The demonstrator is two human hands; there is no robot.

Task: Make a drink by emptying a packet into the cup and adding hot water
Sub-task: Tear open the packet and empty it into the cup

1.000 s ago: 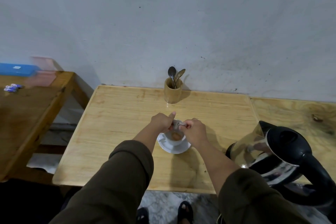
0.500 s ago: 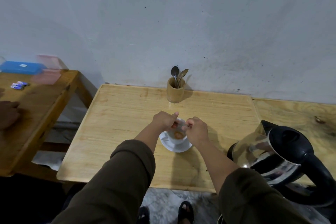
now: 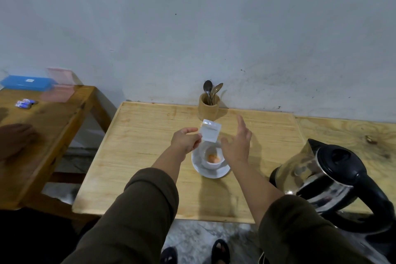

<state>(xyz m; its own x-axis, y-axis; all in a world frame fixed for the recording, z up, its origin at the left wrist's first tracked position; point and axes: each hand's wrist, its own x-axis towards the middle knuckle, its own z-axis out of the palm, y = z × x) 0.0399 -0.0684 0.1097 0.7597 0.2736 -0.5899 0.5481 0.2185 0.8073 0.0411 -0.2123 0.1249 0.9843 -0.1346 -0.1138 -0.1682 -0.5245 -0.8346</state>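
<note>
Packet [image 3: 211, 132] pinched by a corner in the left hand [image 3: 186, 139], held up just above the cup [image 3: 212, 158], which sits on a saucer [image 3: 211, 172] with orange powder inside; right hand [image 3: 236, 145] spread and holding nothing, beside the packet; kettle [image 3: 321, 176] off right

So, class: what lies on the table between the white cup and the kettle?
In the head view, only the saucer rim and bare wooden table separate the cup and kettle; the right hand hovers above.

left hand [image 3: 186, 142]: pinched shut, raised; right hand [image 3: 236, 143]: empty, fingers spread, reaching forward
</note>
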